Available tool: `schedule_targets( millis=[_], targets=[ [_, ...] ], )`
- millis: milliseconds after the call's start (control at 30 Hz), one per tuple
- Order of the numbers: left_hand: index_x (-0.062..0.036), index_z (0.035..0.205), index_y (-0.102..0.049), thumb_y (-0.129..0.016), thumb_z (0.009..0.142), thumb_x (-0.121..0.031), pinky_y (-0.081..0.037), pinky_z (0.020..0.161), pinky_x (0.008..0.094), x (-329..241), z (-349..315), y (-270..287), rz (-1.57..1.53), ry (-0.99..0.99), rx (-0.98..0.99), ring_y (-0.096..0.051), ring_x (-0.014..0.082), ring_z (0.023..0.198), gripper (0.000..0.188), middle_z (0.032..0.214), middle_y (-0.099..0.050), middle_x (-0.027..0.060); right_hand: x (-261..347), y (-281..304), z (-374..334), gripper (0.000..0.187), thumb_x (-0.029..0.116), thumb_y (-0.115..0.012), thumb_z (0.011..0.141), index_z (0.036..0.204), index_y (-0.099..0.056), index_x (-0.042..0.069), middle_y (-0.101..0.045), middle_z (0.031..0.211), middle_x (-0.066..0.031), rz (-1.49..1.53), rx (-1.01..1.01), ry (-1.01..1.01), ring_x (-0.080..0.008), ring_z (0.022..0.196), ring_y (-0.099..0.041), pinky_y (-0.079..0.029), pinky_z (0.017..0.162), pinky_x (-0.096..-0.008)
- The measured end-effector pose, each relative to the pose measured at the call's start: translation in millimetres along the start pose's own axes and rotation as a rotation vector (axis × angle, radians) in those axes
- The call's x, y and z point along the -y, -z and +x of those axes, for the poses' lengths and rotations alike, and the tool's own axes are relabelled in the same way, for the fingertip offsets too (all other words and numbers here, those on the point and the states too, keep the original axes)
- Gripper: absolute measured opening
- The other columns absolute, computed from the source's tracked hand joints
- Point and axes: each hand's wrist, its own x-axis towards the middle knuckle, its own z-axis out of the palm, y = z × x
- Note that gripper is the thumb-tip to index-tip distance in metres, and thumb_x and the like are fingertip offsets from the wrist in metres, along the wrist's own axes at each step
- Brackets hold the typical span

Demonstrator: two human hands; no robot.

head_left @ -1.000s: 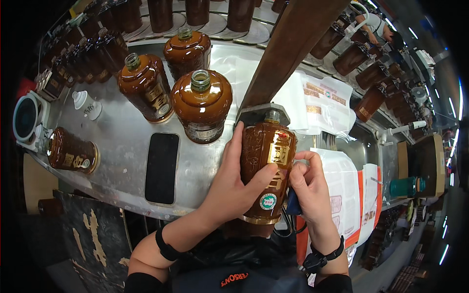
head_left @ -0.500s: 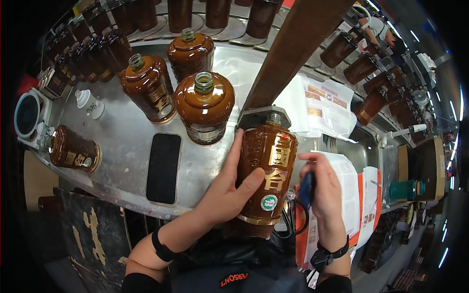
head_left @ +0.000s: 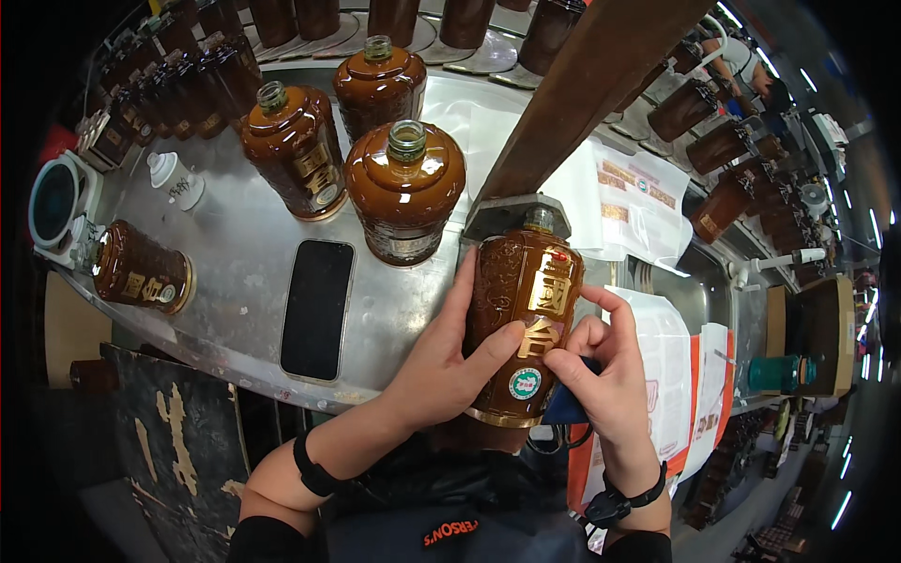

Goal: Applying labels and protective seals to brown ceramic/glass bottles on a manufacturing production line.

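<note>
An amber-brown glass bottle (head_left: pixel 502 291) with raised gold characters and a green-and-white round sticker leans, tilted, with its neck by a metal bracket. My left hand (head_left: pixel 450 347) wraps round its left side, thumb across the front. My right hand (head_left: pixel 601 361) is at its right side, thumb against the glass near the sticker and forefinger by the shoulder. Tucked under the right hand's fingers is a dark blue flat piece (head_left: pixel 568 405); its kind cannot be made out. Black-handled scissors lie partly hidden below it.
Three open brown bottles (head_left: pixel 405 188) stand on the metal table, another bottle (head_left: pixel 141 267) lies at left. A phone (head_left: pixel 318 310) and white stopper-like piece (head_left: pixel 176 180) are nearby. A brown post (head_left: pixel 572 103) rises beyond my bottle. Label sheets (head_left: pixel 671 375) lie right; a bottle conveyor curves behind.
My right hand has come in from the right, with the blue piece, and its thumb and forefinger now meet the bottle. My left hand still holds the bottle; the view has shifted slightly.
</note>
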Motion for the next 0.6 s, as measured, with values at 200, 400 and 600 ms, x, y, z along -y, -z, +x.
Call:
schedule_targets(
  millis=[200,400,600],
  targets=[
    [0.0075,0.152,0.002,-0.06,0.097,-0.019,-0.03,0.113,0.0336,2.0,-1.7,-0.6,0.011,-0.045,0.007,-0.037,0.0229,0.137,0.087,0.151,-0.032,0.0209,-4.2,-5.1,0.1,0.069,0.005,-0.079,0.08,0.135,-0.036,-0.001,-0.047,0.071,0.0048,0.007,-0.036,-0.008,-0.002,0.066,-0.045,-0.038,0.064,-0.0163],
    [0.0074,0.153,0.002,-0.063,0.096,-0.018,-0.031,0.112,0.033,0.7,-1.0,-2.1,-0.016,-0.066,0.016,-0.039,0.0218,0.135,0.089,0.15,-0.034,0.0196,-6.4,-6.8,-1.4,0.07,0.005,-0.077,0.082,0.138,-0.034,-0.001,-0.046,0.073,0.0051,0.115,-0.045,-0.007,-0.0016,0.068,-0.045,-0.038,0.068,-0.0155],
    [0.0075,0.152,0.002,-0.064,0.096,-0.019,-0.03,0.113,0.0333,5.7,-0.8,-0.1,-0.023,-0.063,0.02,-0.037,0.0219,0.137,0.091,0.151,-0.032,0.0193,-6.9,-6.6,-1.2,0.069,0.005,-0.076,0.083,0.139,-0.034,0.0,-0.046,0.073,0.0055,0.164,-0.047,-0.032,-0.0015,0.07,-0.046,-0.039,0.069,-0.0161]
  ],
)
